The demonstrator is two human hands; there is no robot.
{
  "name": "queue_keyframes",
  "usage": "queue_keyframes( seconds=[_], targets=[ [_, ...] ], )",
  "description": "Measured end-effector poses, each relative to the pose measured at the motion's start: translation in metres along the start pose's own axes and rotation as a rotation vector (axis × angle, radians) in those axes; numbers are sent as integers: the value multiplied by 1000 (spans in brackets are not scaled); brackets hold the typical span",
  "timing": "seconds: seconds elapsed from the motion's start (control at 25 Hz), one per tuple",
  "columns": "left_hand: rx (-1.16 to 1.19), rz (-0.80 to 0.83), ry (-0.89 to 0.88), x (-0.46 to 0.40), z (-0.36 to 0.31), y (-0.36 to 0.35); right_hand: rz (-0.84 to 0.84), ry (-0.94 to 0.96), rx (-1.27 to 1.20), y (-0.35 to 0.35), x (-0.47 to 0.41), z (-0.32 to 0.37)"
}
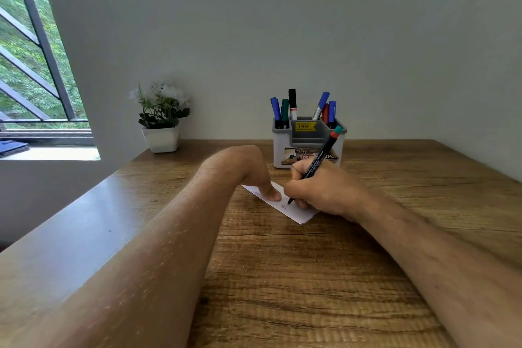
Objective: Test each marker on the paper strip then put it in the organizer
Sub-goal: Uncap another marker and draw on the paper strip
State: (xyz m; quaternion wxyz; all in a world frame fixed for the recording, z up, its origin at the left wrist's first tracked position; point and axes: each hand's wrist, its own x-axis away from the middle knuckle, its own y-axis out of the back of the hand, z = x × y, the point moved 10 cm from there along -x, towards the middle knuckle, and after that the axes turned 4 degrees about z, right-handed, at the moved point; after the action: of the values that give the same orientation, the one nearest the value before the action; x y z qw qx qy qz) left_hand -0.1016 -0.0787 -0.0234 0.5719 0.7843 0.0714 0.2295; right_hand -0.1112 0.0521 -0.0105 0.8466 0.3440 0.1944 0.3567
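Head cam view, looking down at a wooden worktop (282,277) pushed up against a plain wall. The right hand (324,189) has its grip wrapped round a black marker (317,162) with a green and red end, tilted up and back toward the organizer, tip down on the paper strip (293,213). There's a small squiggle on the strip right by the tip. The left hand (255,175) comes in from the left, and the one finger I can see lies flat on the strip, just beside the marker tip, pinning it to the worktop, so no grip on anything there, just pressing.

The strip lies at an angle in the middle of the worktop, a bit in front of the organizer (309,144), which is a grey and white box near the wall with a yellow price sticker on it. Several markers stand upright in it: blue ones, a green one, a black-capped one, and a red one tucked at the back right.

Off to the left by the wall sits a little white pot with white flowers (161,118), and further left a window (31,45) with dark bars and greenery outside.
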Motion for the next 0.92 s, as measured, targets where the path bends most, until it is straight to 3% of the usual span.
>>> queue_keyframes(
  seconds=[0.24, 0.44, 0.84, 0.92],
  targets=[
    [11, 20, 4, 0, 2, -2, -52, -1, -58, 6, 0, -4],
    [0, 21, 5, 3, 0, 0, 74, 32, -100, -4, 3, 0],
    [33, 19, 18, 2, 2, -1, 67, 34, -35, -3, 4, 3],
    [32, 18, 20, 0, 3, -2, 140, 39, -98, -7, 7, 4]
  ],
)
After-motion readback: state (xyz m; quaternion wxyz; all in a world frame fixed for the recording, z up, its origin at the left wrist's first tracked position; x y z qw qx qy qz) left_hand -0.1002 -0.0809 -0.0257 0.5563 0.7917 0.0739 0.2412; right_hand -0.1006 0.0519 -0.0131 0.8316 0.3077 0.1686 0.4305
